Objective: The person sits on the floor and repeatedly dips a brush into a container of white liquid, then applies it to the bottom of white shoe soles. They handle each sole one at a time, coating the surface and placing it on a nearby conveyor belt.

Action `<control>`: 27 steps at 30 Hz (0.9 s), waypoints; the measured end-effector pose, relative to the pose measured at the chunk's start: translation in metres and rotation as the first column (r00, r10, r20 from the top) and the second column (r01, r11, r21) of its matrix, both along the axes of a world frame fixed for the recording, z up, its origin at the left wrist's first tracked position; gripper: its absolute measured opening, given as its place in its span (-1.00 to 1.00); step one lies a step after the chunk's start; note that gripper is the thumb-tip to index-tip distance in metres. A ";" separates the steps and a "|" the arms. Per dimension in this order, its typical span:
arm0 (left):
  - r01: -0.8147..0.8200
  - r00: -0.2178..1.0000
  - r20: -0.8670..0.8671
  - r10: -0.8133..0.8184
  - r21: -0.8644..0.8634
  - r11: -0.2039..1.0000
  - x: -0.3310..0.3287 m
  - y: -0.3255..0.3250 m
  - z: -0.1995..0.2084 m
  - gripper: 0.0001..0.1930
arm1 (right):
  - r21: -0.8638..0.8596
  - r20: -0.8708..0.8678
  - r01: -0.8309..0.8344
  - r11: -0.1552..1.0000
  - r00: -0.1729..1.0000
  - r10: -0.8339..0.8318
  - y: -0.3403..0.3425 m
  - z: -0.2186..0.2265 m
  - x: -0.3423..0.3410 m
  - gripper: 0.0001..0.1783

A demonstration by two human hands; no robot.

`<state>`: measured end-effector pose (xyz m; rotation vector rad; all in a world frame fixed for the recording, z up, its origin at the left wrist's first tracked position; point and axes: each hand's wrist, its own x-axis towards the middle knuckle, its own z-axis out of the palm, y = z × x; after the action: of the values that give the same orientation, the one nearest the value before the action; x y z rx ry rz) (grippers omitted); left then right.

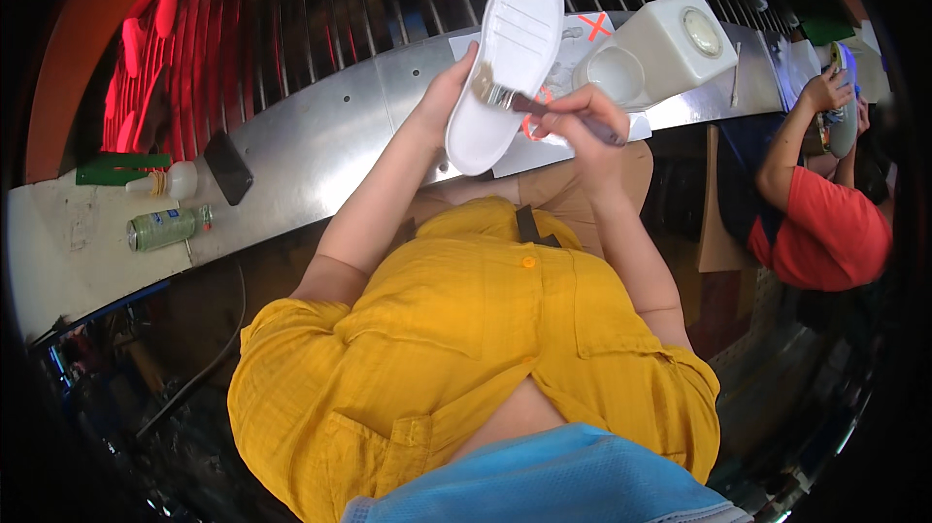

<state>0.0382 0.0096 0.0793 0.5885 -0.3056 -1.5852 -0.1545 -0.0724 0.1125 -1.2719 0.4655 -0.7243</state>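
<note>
A white shoe sole is held up in my left hand, whose fingers wrap its left edge. Its inner face, with a raised rim and thin lines across the forefoot, is turned toward me. My right hand is closed around the dark handle of a flat paintbrush. The brush's bristles touch the sole's inner face around its middle. Part of my left fingers is hidden behind the sole. To the right of the sole stands a white plastic container with a round cap and a cut-open, cup-like part.
Behind the metal ledge runs a roller conveyor carrying several pale shoe parts. A black phone, a white bottle and a green jar are at the left. On the right a person in red handles a shoe.
</note>
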 end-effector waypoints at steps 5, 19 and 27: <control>-0.061 0.998 -0.007 0.061 -0.032 0.998 0.014 -0.002 -0.009 -0.35 | -0.360 -0.157 -0.332 0.872 0.943 0.294 0.025 0.012 -0.011 -0.91; -0.058 0.996 -0.068 0.061 0.055 0.997 -0.007 0.017 0.014 -0.37 | -0.867 0.077 0.121 0.484 0.991 -0.110 -0.056 0.026 0.023 -0.83; -0.032 0.992 -0.121 0.028 -0.034 0.999 -0.005 0.018 0.004 -0.36 | -0.279 0.127 0.075 0.957 0.991 -0.041 -0.055 0.027 0.007 -0.88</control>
<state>0.0330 0.0278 0.0829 0.4657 -0.2338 -1.5760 -0.1471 -0.1278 0.1392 -1.4763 0.3089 -0.9367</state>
